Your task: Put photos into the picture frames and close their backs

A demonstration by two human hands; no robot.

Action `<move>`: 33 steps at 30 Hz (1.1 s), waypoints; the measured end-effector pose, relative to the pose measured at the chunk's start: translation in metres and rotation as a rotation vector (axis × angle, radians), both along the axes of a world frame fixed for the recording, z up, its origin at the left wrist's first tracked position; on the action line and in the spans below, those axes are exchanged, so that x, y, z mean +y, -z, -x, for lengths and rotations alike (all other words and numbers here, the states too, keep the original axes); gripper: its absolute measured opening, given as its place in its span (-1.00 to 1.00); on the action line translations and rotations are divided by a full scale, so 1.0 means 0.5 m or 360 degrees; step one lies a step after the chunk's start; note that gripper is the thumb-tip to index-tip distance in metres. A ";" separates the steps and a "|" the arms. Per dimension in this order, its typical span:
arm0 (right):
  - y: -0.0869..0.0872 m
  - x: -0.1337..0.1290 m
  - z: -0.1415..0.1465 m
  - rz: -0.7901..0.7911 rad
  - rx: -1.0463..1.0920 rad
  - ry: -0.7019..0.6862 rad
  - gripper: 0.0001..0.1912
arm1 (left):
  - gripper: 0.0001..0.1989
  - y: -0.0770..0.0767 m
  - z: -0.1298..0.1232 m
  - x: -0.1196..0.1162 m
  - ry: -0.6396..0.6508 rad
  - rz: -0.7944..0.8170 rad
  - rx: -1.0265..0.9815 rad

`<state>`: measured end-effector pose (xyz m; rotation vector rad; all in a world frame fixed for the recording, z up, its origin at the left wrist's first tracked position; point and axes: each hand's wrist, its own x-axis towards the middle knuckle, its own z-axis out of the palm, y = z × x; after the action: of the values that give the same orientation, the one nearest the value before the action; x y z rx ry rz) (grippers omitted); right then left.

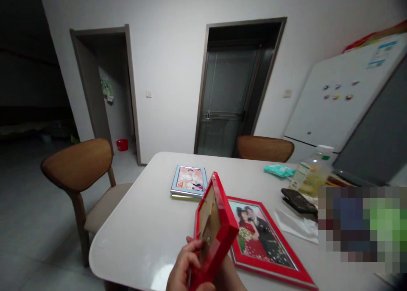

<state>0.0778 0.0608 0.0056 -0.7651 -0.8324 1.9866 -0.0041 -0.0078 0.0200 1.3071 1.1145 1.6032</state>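
Observation:
My left hand (184, 263) is closed round the lower left edge of a red photo frame (219, 236). The frame is tilted up over the table, its brown backing and a small metal ring facing left. My right hand (229, 276) is mostly hidden behind this frame; only part near the wrist shows, so its fingers cannot be made out. Just to the right, a larger red photo frame (263, 236) lies face up with a picture of two people. Farther back, a light blue photo frame (190, 181) lies on a yellow-edged item (184, 197).
On the white table (133, 227) stand a clear bottle (310, 172) with yellowish liquid, a dark phone-like object (299, 201), white tissue (295, 225) and a teal packet (280, 170). A blurred patch covers the right edge. Wooden chairs (79, 164) stand at the left and far side.

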 end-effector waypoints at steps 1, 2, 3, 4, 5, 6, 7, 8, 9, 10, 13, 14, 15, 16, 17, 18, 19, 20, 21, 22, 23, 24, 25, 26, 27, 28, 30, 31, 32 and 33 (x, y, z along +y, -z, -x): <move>-0.010 0.001 -0.007 0.0027 0.0068 0.0103 -0.73 | -0.60 -0.014 -0.015 0.008 -0.0008 0.0000 -0.0111; -0.023 0.008 -0.021 0.0018 0.0100 0.0220 -0.71 | -0.51 -0.030 -0.026 0.017 -0.0029 -0.0005 -0.0207; -0.037 0.020 -0.043 -0.0012 0.0089 0.0318 -0.62 | -0.39 -0.049 -0.032 0.027 -0.0053 -0.0008 -0.0290; -0.051 0.035 -0.071 -0.0057 0.0031 0.0380 -0.49 | -0.27 -0.067 -0.034 0.036 -0.0062 -0.0005 -0.0360; -0.064 0.052 -0.103 -0.0091 -0.0070 0.0387 -0.39 | -0.22 -0.083 -0.035 0.047 -0.0040 0.0018 -0.0416; -0.076 0.072 -0.138 -0.0119 -0.0197 0.0366 -0.32 | -0.21 -0.095 -0.036 0.057 0.0006 0.0055 -0.0462; -0.086 0.092 -0.173 -0.0156 -0.0324 0.0362 -0.28 | -0.24 -0.101 -0.038 0.069 0.0062 0.0099 -0.0502; -0.094 0.112 -0.208 -0.0190 -0.0444 0.0397 -0.26 | -0.29 -0.101 -0.044 0.080 0.0117 0.0143 -0.0538; -0.099 0.132 -0.241 -0.0218 -0.0581 0.0452 -0.24 | -0.34 -0.095 -0.054 0.092 0.0172 0.0176 -0.0565; -0.101 0.151 -0.272 -0.0248 -0.0733 0.0510 -0.25 | -0.39 -0.084 -0.066 0.103 0.0233 0.0192 -0.0576; -0.085 0.198 -0.348 -0.0384 -0.1239 0.0599 -0.33 | -0.52 -0.034 -0.113 0.132 0.0345 0.0239 -0.0470; -0.072 0.211 -0.367 -0.0460 -0.1380 0.0592 -0.36 | -0.53 -0.017 -0.126 0.139 0.0336 0.0270 -0.0359; -0.056 0.221 -0.383 -0.0540 -0.1501 0.0583 -0.39 | -0.51 -0.002 -0.136 0.144 0.0296 0.0298 -0.0204; -0.039 0.230 -0.395 -0.0615 -0.1607 0.0576 -0.42 | -0.49 0.012 -0.143 0.147 0.0230 0.0324 -0.0016; -0.022 0.237 -0.405 -0.0682 -0.1697 0.0574 -0.45 | -0.47 0.023 -0.145 0.148 0.0154 0.0346 0.0187; -0.005 0.243 -0.412 -0.0740 -0.1777 0.0579 -0.47 | -0.46 0.031 -0.144 0.148 0.0090 0.0360 0.0382; 0.008 0.249 -0.417 -0.0791 -0.1856 0.0589 -0.49 | -0.45 0.036 -0.141 0.147 0.0049 0.0363 0.0539; 0.017 0.253 -0.419 -0.0835 -0.1947 0.0595 -0.50 | -0.44 0.039 -0.136 0.146 0.0040 0.0356 0.0641; 0.021 0.256 -0.419 -0.0874 -0.2058 0.0584 -0.51 | -0.44 0.040 -0.130 0.145 0.0067 0.0341 0.0683; 0.020 0.257 -0.415 -0.0915 -0.2190 0.0562 -0.51 | -0.44 0.039 -0.124 0.144 0.0113 0.0323 0.0680; 0.013 0.257 -0.407 -0.0979 -0.2335 0.0552 -0.52 | -0.44 0.037 -0.117 0.144 0.0155 0.0313 0.0653; 0.003 0.255 -0.394 -0.1074 -0.2478 0.0571 -0.53 | -0.43 0.034 -0.109 0.144 0.0178 0.0322 0.0620; -0.011 0.252 -0.375 -0.1208 -0.2585 0.0622 -0.54 | -0.43 0.032 -0.100 0.145 0.0174 0.0353 0.0587; -0.027 0.246 -0.348 -0.1373 -0.2629 0.0687 -0.55 | -0.43 0.031 -0.089 0.146 0.0141 0.0393 0.0541; -0.042 0.239 -0.314 -0.1557 -0.2610 0.0749 -0.57 | -0.43 0.031 -0.076 0.148 0.0089 0.0434 0.0484; -0.056 0.232 -0.274 -0.1724 -0.2531 0.0764 -0.58 | -0.44 0.031 -0.061 0.150 0.0031 0.0469 0.0424; -0.074 0.222 -0.182 -0.1974 -0.2289 0.0478 -0.60 | -0.49 0.034 -0.027 0.153 -0.0070 0.0508 0.0301; -0.078 0.221 -0.133 -0.2059 -0.2235 0.0303 -0.60 | -0.51 0.036 -0.010 0.153 -0.0112 0.0521 0.0250; -0.079 0.225 -0.087 -0.2121 -0.2233 0.0155 -0.59 | -0.53 0.037 0.007 0.153 -0.0148 0.0536 0.0208; -0.077 0.232 -0.044 -0.2149 -0.2223 0.0105 -0.59 | -0.55 0.038 0.023 0.151 -0.0179 0.0554 0.0171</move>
<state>0.0998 0.1768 0.0443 -1.1315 -2.4108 0.1741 -0.0158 0.0675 0.0010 1.1246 1.4812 1.3516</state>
